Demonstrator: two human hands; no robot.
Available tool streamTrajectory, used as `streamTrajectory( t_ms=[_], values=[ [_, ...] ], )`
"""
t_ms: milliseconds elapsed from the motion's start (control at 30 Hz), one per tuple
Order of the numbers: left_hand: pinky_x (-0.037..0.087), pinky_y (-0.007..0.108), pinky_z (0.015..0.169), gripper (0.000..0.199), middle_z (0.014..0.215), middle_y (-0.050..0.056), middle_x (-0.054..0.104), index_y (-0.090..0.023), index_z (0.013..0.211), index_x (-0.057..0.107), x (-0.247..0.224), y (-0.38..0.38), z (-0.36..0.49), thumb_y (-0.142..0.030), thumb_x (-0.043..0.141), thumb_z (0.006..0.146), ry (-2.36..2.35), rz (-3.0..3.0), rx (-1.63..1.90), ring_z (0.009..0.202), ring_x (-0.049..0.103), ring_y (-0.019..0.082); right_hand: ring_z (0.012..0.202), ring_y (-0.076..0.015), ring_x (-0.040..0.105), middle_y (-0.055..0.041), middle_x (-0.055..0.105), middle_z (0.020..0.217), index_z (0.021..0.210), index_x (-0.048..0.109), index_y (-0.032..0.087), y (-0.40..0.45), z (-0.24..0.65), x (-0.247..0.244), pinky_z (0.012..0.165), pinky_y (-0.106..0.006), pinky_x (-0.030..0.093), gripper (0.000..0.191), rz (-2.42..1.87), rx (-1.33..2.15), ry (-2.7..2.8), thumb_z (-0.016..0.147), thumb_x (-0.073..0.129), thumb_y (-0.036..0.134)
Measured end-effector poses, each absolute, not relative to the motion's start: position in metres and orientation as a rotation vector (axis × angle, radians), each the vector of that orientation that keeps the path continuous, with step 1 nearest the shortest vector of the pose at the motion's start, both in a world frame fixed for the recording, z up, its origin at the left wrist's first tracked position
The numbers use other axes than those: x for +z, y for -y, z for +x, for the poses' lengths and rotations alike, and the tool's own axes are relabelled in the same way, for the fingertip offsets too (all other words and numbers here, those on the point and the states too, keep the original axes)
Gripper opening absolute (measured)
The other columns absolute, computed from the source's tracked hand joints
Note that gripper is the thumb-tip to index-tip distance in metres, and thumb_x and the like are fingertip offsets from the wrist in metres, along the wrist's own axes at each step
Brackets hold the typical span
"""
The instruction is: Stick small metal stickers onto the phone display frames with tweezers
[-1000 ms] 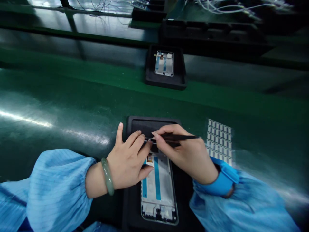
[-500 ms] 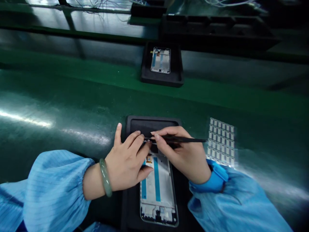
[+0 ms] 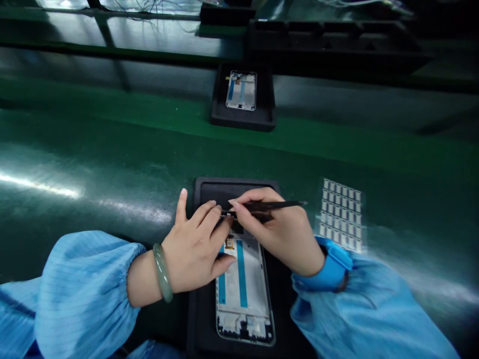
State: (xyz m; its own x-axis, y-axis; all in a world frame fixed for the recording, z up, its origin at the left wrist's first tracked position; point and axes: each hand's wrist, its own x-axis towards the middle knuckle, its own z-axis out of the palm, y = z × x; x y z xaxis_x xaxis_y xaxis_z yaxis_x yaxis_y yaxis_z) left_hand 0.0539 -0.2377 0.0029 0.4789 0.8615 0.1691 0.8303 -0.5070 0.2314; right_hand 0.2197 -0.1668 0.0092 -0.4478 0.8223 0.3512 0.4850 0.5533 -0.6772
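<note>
the phone mid-frame (image 3: 256,279) lies plate side up in the near black foam tray (image 3: 198,319), long axis running from the near edge toward the far edge. two blue strips (image 3: 242,279) mark its plate.

step in hand, by judgement: fine tool work at the far end of the mid-frame. the left hand (image 3: 198,249) is spread and unclenched, fingertips down at that far end, little finger raised, thumb over the plate. whether the fingertips pin a small part, i cannot tell. the right hand (image 3: 279,229) pinches a slim dark hand tool (image 3: 262,205), perhaps tweezers, between thumb and forefinger. the working tip is hidden by the fingers.

the next move seems to call for a steady left hand and a small, controlled motion at the tip; a slip could scuff the plate.

edges and room: a strip of tray floor shows between the far rim and the hands. beyond that rim, a band of green tabletop (image 3: 112,159) separates it from the second foam tray (image 3: 243,119), which bears another mid-frame (image 3: 242,94). off the near tray's right edge, well apart, lies a sheet of small pieces (image 3: 341,214), near the right forearm; any rightward sweep should allow for it.
</note>
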Motion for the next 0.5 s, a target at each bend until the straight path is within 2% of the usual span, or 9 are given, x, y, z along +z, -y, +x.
streamTrajectory(
  t_ms=[133, 333, 500],
  values=[
    [0.006, 0.069, 0.106, 0.052, 0.126, 0.016, 0.052, -0.011, 0.127, 0.048, 0.0035, 0.2372, 0.0539, -0.047, 0.043, 0.090, -1.497, 2.588, 0.400, 0.123, 0.041, 0.031, 0.064, -0.0133, 0.065, 0.0001, 0.064, 0.078, 0.086, 0.056, 0.020, 0.1656, 0.2211, 0.0073, 0.055, -0.021, 0.052, 0.003, -1.080, 0.703, 2.055, 0.085, 0.059, 0.018],
    [0.008, 0.069, 0.106, 0.050, 0.122, 0.016, 0.053, -0.011, 0.124, 0.050, 0.0060, 0.2350, 0.0537, -0.046, 0.046, 0.088, -1.482, 2.584, 0.397, 0.121, 0.043, 0.031, 0.067, -0.0149, 0.066, -0.0010, 0.066, 0.081, 0.087, 0.057, 0.020, 0.1658, 0.2135, 0.0106, 0.062, -0.024, 0.054, 0.006, -1.020, 0.549, 2.189, 0.086, 0.055, 0.015],
    [0.007, 0.069, 0.106, 0.050, 0.121, 0.017, 0.053, -0.010, 0.123, 0.051, 0.0064, 0.2342, 0.0530, -0.046, 0.044, 0.089, -1.474, 2.621, 0.397, 0.121, 0.043, 0.031, 0.059, -0.0116, 0.063, 0.0006, 0.064, 0.077, 0.086, 0.055, 0.020, 0.1664, 0.2146, 0.0107, 0.055, -0.019, 0.053, 0.006, -1.027, 0.559, 2.148, 0.084, 0.057, 0.014]
  ],
)
